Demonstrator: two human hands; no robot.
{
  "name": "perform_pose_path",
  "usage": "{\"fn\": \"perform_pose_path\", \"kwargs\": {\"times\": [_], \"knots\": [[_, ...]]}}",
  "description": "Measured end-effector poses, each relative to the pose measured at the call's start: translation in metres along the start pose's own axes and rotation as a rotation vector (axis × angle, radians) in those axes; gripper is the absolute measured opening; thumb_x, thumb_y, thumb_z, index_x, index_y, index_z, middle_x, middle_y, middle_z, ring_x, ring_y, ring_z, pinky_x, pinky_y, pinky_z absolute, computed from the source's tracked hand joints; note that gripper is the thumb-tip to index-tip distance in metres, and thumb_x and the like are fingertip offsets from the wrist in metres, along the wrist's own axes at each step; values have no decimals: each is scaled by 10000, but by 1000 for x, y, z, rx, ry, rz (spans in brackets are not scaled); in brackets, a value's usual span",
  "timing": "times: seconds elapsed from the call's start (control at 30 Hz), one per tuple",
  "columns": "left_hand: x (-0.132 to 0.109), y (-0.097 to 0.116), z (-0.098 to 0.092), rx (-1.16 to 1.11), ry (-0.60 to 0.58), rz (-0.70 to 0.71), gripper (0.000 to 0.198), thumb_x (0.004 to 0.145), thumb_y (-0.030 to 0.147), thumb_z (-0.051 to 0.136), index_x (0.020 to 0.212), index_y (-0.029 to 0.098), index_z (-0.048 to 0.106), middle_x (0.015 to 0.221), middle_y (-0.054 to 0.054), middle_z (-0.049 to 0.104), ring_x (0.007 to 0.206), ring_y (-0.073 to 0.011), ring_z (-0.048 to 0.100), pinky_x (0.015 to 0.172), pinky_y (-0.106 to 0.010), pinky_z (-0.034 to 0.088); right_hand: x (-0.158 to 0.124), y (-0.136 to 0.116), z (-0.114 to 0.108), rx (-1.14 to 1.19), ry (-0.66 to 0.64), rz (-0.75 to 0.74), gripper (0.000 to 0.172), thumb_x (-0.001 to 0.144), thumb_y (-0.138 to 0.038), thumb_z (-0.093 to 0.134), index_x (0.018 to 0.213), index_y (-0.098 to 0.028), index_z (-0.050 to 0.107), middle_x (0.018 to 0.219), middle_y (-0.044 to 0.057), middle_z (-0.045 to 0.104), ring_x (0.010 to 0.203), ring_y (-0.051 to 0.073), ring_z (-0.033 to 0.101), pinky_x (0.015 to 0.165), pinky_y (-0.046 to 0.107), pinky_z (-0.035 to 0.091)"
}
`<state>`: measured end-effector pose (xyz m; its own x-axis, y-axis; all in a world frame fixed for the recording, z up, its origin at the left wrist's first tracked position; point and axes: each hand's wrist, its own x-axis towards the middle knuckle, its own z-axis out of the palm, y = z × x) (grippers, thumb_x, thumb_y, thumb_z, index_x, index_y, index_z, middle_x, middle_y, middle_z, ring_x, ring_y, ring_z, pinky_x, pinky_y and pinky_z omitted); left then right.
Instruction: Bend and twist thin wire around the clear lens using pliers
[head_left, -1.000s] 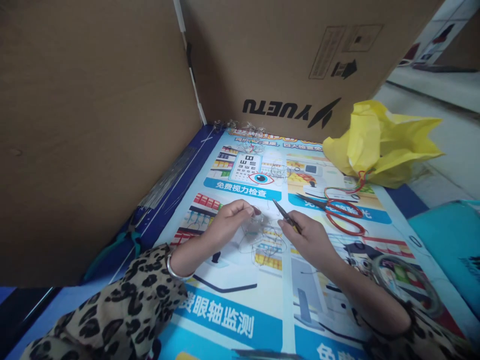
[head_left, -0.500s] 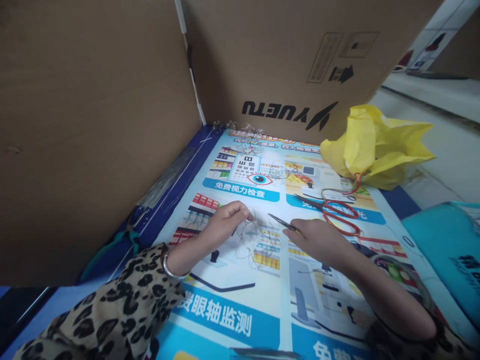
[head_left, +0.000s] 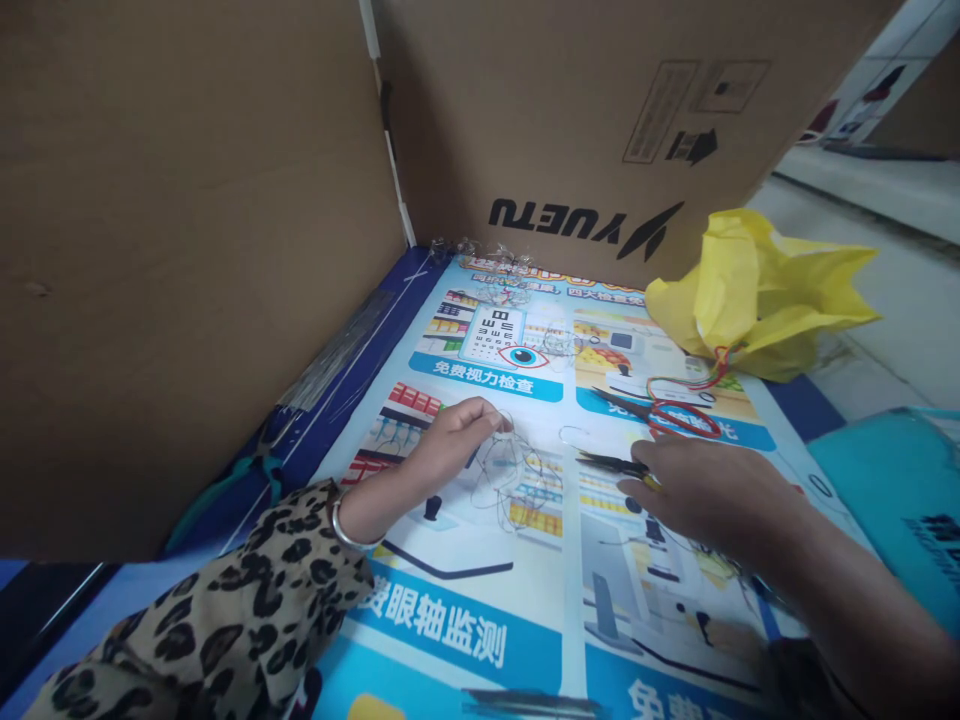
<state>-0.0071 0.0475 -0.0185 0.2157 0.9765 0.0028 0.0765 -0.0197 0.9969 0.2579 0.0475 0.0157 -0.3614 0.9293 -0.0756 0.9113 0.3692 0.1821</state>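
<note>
My left hand [head_left: 463,432] is closed in a pinch on a loose tangle of thin wire [head_left: 517,475], which hangs just off its fingertips over the printed poster [head_left: 525,640]. To the right, my right hand [head_left: 697,485] grips slim pliers [head_left: 613,464] with yellow on the handle. Their dark pointed jaws face left, apart from the tangle. A short curved piece of thin wire [head_left: 576,434] shows near the jaw tips; whether the jaws hold it I cannot tell. Just beyond my right hand lie red-handled scissors [head_left: 686,416].
Tall cardboard walls [head_left: 225,250] stand left and behind. Teal-handled pliers [head_left: 259,466] and a bundle of straight wires [head_left: 341,350] lie at the left. More wire tangles [head_left: 566,344] rest farther back. A yellow bag [head_left: 750,290] and a teal pouch [head_left: 889,500] are at the right.
My right hand has moved right with the pliers, away from the wire tangle, and now covers part of the scissors' handles. The left hand stays almost in place.
</note>
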Motion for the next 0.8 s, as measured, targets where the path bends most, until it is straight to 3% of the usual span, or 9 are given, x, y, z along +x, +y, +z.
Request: {"fn": "perform_pose_path", "kwargs": {"times": [0.07, 0.13, 0.3, 0.43, 0.63, 0.7, 0.8], "knots": [[0, -1, 0, 15, -9, 12, 200, 827, 326, 494, 751, 158, 574, 869, -53, 644, 870, -169, 574, 814, -297, 417, 2, -1, -7, 101, 8, -19, 237, 684, -459, 576, 649, -226, 600, 657, 61, 632, 551, 193, 549, 451, 265, 236], [0, -2, 0, 43, -24, 38, 205, 832, 328, 489, 765, 157, 581, 847, -45, 635, 856, -163, 566, 803, -287, 415, 8, -11, -15, 257, 91, -33, 222, 728, -435, 535, 743, -228, 616, 720, 49, 643, 604, 181, 556, 471, 263, 265], [-1, -4, 1, 122, -50, 103, 222, 837, 340, 490, 809, 150, 600, 771, -15, 602, 755, -133, 532, 715, -244, 403, 31, -51, -20, 614, 175, -102, 184, 801, -347, 480, 852, -208, 589, 778, 17, 630, 649, 139, 542, 552, 239, 336], [-2, -5, 0, 153, -69, 143, 230, 836, 342, 493, 803, 145, 607, 709, -1, 578, 704, -124, 513, 674, -235, 391, 46, -72, -14, 686, 168, -158, 179, 815, -345, 468, 808, -200, 572, 737, 7, 591, 665, 138, 516, 564, 236, 321], [1, -7, 0, 127, -88, 136, 228, 838, 351, 485, 812, 146, 583, 755, -16, 588, 731, -129, 521, 697, -251, 402, 53, -77, -11, 705, 172, -160, 191, 808, -310, 454, 662, -192, 487, 618, -21, 503, 584, 116, 456, 531, 230, 278], [0, -6, 2, 187, -104, 140, 199, 784, 347, 566, 836, 154, 565, 802, -21, 596, 759, -136, 526, 705, -254, 407, 53, -77, -12, 744, 169, -147, 181, 809, -303, 448, 674, -191, 493, 623, -22, 505, 583, 114, 456, 533, 229, 283], [-4, -4, 9, 315, -101, 136, 340, 655, 311, 695, 916, 173, 525, 902, -29, 599, 811, -154, 539, 711, -255, 418, 51, -76, -14, 815, 151, -117, 172, 810, -309, 443, 707, -191, 514, 629, -22, 512, 586, 116, 461, 536, 230, 296]]}}
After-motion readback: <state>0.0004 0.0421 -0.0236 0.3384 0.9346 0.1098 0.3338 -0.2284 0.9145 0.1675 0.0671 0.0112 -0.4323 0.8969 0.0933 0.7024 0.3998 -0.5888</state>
